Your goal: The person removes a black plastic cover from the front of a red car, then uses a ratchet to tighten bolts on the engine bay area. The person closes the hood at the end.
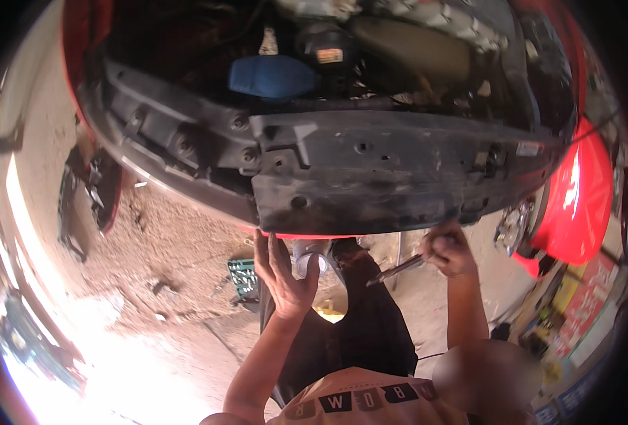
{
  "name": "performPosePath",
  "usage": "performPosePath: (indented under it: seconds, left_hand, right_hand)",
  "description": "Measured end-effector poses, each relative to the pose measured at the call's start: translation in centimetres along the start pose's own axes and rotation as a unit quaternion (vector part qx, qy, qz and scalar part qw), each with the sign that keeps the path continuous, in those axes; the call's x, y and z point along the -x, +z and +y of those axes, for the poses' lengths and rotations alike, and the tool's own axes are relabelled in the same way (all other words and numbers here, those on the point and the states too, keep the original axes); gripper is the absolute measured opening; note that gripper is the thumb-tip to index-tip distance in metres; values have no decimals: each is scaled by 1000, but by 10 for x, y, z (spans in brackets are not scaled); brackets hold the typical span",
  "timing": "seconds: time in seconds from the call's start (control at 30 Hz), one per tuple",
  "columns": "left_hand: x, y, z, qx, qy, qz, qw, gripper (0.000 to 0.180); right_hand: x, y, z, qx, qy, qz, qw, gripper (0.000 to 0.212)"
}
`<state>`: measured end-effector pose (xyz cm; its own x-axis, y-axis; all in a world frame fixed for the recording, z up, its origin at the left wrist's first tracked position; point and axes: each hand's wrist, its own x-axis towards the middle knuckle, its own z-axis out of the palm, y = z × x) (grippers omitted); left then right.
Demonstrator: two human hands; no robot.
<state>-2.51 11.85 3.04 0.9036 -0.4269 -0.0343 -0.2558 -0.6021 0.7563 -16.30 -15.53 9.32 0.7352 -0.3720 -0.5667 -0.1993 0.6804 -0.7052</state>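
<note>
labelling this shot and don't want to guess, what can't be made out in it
All in the head view:
- Tool: the part inside the right hand is hidden by that hand.
- Left hand: whether its fingertips press the black panel or only overlap its edge is too blurred to tell.
- Green case: its separate pieces are too small.
- Red car: cut off by the top edge.
- Ground, lower left: detail lost to glare.

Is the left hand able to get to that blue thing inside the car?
Probably yes, over the black panel: the left hand looks empty, and nothing seems to cover the blue thing.
</note>
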Motion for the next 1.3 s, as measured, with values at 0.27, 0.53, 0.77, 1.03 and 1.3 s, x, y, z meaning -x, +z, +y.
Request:
performPosePath:
  seconds: [0.27, 0.53, 0.77, 1.03, 1.3]
  left_hand:
    - [5, 23, 26, 139, -79, 52, 986, 90]
    - [20, 40, 26, 166, -123, 28, 978, 93]
    - [38, 54, 16, 420, -267, 7, 867, 87]
    - [16, 52, 35, 648, -324, 86, 684, 81]
    - [10, 60, 45, 622, -363, 113, 685, 71]
  right_hand:
    - [-110, 104, -105, 157, -144, -376, 902, 44]
    - [-125, 236, -128, 442, -182, -416, 773, 44]
    - [-133, 273, -105, 658, -364, -292, 590, 48]
    - [-198, 247, -70, 714, -573, -308, 259, 45]
    - [-220, 229, -60, 692, -577, -306, 307, 62]
